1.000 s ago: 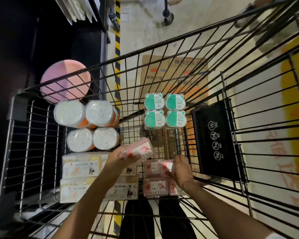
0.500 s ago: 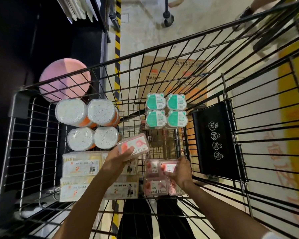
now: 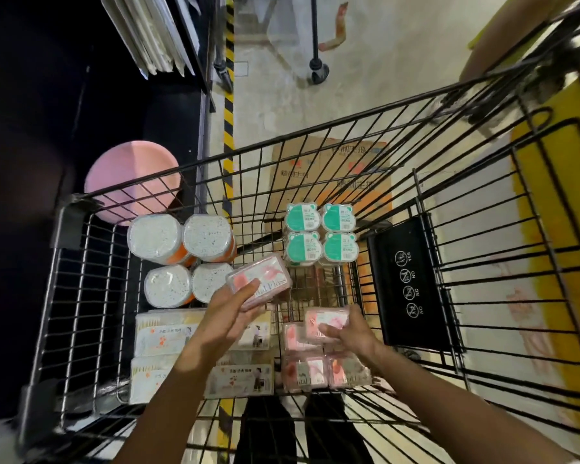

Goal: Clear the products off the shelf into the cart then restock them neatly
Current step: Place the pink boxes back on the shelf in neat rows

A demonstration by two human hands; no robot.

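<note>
I look down into a black wire cart (image 3: 315, 152). My left hand (image 3: 230, 314) holds a pink dental floss box (image 3: 260, 279) lifted above the cart floor, thumb on its lid. My right hand (image 3: 349, 333) grips a second pink floss box (image 3: 325, 321) just over a stack of pink floss boxes (image 3: 307, 371) at the near right. Also in the cart are round white tubs with orange bases (image 3: 181, 256), green-lidded packs (image 3: 320, 232) and flat cotton swab boxes (image 3: 163, 336).
A dark shelf unit (image 3: 168, 35) stands at the upper left beside a pink round object (image 3: 131, 179). The cart's black child-seat flap (image 3: 407, 283) lies to the right. A cardboard box (image 3: 332, 175) rests on the floor beyond the cart, near a yellow-black floor stripe (image 3: 228, 95).
My left hand has raised its floss box up and slightly right. My right hand has lifted a floss box off the pink stack. The view tilted toward the shelf.
</note>
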